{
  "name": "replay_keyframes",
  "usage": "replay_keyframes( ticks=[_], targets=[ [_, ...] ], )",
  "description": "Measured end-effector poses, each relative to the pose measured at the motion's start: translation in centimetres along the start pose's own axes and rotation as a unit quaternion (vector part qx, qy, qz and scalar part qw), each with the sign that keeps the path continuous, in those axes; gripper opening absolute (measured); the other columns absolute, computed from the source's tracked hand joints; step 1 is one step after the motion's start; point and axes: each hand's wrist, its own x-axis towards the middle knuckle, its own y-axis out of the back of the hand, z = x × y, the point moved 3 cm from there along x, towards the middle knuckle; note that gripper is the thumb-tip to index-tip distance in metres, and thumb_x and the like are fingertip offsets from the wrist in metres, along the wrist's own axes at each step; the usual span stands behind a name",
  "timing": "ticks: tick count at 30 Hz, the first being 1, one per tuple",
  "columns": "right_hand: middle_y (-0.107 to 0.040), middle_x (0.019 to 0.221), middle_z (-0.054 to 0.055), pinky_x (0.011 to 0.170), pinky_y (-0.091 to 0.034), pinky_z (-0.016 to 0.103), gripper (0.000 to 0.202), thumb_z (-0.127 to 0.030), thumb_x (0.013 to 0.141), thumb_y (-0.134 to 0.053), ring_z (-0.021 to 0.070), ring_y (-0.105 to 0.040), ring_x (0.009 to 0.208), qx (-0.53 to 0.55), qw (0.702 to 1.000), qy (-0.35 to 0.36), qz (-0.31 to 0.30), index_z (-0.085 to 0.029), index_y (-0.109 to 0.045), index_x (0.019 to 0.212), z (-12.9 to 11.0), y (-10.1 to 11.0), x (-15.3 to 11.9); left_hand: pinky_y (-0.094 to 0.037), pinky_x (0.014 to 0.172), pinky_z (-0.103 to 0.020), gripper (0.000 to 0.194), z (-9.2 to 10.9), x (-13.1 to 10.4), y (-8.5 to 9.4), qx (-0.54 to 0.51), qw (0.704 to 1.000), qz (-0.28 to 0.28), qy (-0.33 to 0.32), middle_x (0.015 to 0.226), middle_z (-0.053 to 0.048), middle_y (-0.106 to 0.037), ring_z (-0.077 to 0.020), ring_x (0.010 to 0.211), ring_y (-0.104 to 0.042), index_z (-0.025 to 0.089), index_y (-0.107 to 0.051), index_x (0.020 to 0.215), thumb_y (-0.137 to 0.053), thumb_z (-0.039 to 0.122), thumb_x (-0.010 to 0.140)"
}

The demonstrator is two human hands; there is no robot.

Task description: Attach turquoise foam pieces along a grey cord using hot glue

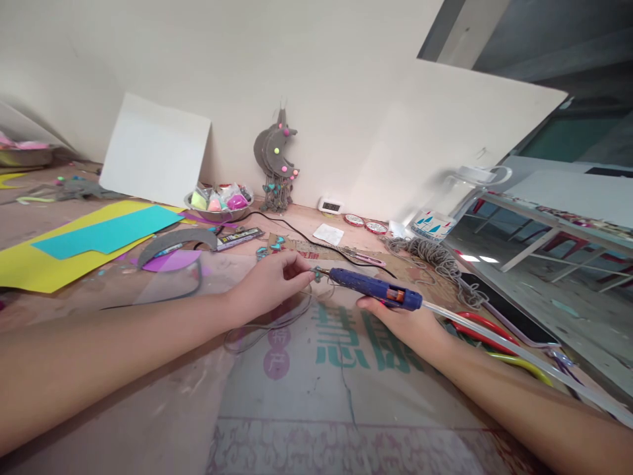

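Observation:
My right hand [403, 323] is closed around a blue hot glue gun [366, 284]; a long clear glue stick [475, 318] trails from its rear. The nozzle points left and meets, or nearly meets, a small teal-and-grey piece [317, 273]. That piece sits in a pinch between thumb and fingertips of my left hand [271, 280]. From near the pinch a thin grey cord [270, 328] loops down onto a printed plastic sheet [291, 402]. Just beyond my left hand lie small teal ornaments [277, 243].
Against the white board hangs a grey moon ornament [279, 155]. A bowl of coloured packets [220, 204], yellow paper [44, 277] and a grey felt arc [175, 241] lie left. On the right are a cord bundle [438, 260], a phone [504, 307], red-handled scissors [487, 330] and a bottle [445, 204].

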Motion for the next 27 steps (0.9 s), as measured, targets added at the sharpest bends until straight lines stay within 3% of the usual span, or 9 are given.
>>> replay_keyframes(
  ticks=[27],
  targets=[
    [-0.061, 0.068, 0.001, 0.058, -0.047, 0.028, 0.025, -0.045, 0.076, -0.06, 0.0171, -0.057, 0.064, -0.005, 1.0, -0.012, 0.022, -0.02, -0.058, 0.071, 0.67, -0.02, -0.09, -0.039, 0.057, -0.022, 0.017, 0.36, 0.01, 0.03, 0.0, 1.0, -0.003, 0.005, 0.071, 0.002, -0.059, -0.0106, 0.062, -0.051, 0.017, -0.057, 0.078, -0.054, 0.033, 0.079]
  ],
)
